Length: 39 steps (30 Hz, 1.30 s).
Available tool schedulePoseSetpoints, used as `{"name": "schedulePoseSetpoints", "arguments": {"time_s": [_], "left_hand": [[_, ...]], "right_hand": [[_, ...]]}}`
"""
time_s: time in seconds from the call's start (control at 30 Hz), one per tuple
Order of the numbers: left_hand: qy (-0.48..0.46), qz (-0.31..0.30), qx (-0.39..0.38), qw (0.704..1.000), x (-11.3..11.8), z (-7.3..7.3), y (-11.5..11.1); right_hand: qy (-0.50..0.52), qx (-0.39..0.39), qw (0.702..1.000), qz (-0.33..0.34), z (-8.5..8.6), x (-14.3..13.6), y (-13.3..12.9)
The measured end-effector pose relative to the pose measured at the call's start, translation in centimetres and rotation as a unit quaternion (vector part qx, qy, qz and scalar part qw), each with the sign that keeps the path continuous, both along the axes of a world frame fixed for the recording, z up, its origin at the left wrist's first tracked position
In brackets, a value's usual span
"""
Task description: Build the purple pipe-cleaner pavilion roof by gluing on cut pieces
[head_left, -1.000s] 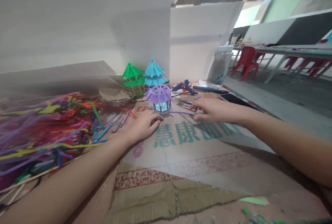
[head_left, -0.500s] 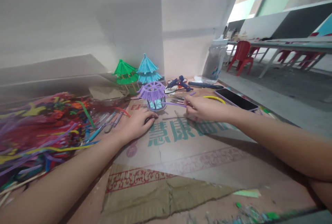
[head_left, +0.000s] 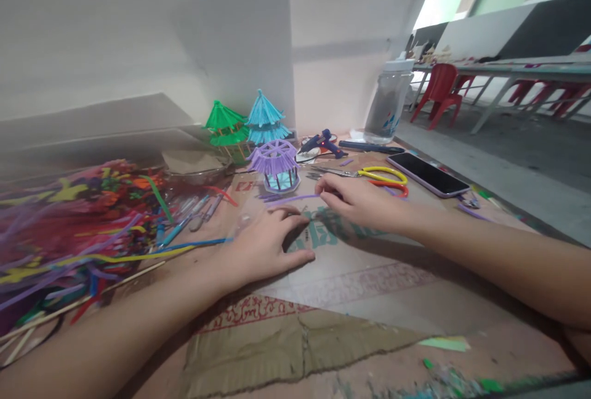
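A small purple pavilion (head_left: 274, 162) stands upright on the printed cardboard (head_left: 323, 340) covering part of the desk (head_left: 512, 340), just beyond the person's two hands. The right hand (head_left: 353, 199) has its thumb and fingertips drawn together at the right end of a thin purple strip (head_left: 295, 199), which runs leftward in front of the pavilion. The left hand (head_left: 272, 242) is spread palm-down over the cardboard, its thumb well apart from the fingers; whether its fingertips touch the strip cannot be told.

Behind the pavilion stand a green pavilion (head_left: 226, 125) and a blue pavilion (head_left: 264, 119). Scissors (head_left: 357, 173) lie beyond the right hand, with a glue gun (head_left: 323, 142) farther back. A phone (head_left: 427, 174) lies to their right, and a bottle (head_left: 388, 103) stands behind it. A blurred heap of colourful strips (head_left: 92, 226) spreads out left of the left hand.
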<state>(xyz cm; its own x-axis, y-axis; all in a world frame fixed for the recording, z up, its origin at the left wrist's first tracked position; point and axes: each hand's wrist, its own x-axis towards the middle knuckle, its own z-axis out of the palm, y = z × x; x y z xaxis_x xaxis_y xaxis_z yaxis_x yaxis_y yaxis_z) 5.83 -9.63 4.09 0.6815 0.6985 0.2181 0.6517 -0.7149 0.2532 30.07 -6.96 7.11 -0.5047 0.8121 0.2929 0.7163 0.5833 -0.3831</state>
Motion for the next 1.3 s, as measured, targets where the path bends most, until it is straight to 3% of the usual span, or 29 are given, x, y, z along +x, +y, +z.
{"name": "schedulePoseSetpoints", "arguments": {"time_s": [0.17,0.27,0.37,0.53,0.77,0.9,1.0,1.13,1.3], "left_hand": [[-0.051,-0.109,-0.015,0.993,-0.2,-1.1,1.3],[-0.052,-0.034,0.008,0.998,-0.5,-1.5,1.8],[-0.021,0.039,0.023,0.999,-0.3,-1.0,1.1],[0.027,0.050,0.007,0.998,0.1,0.5,-0.4],[0.015,0.075,-0.096,0.992,0.0,0.9,0.9],[-0.035,0.063,-0.124,0.990,-0.1,0.3,1.2],[-0.127,0.056,-0.123,0.983,-0.4,-0.6,1.7],[-0.276,0.075,-0.148,0.947,-0.9,-1.8,3.0],[-0.329,0.079,-0.178,0.924,-0.9,-2.1,3.6]], "right_hand": [[-0.083,0.006,0.995,0.061,-2.2,0.0,1.1],[-0.132,0.011,0.988,0.078,-2.7,-0.3,1.0],[-0.142,0.019,0.987,0.071,-2.6,-0.6,0.6],[-0.131,0.028,0.990,0.049,-2.9,-0.7,0.4],[-0.121,0.030,0.991,0.055,-3.2,-0.6,0.4],[-0.107,0.029,0.992,0.054,-3.2,-0.6,0.5],[-0.103,0.030,0.993,0.052,-3.2,-0.6,0.5],[-0.097,0.036,0.993,0.049,-3.2,-0.6,0.5],[-0.093,0.031,0.994,0.048,-3.3,-0.7,0.6]]}}
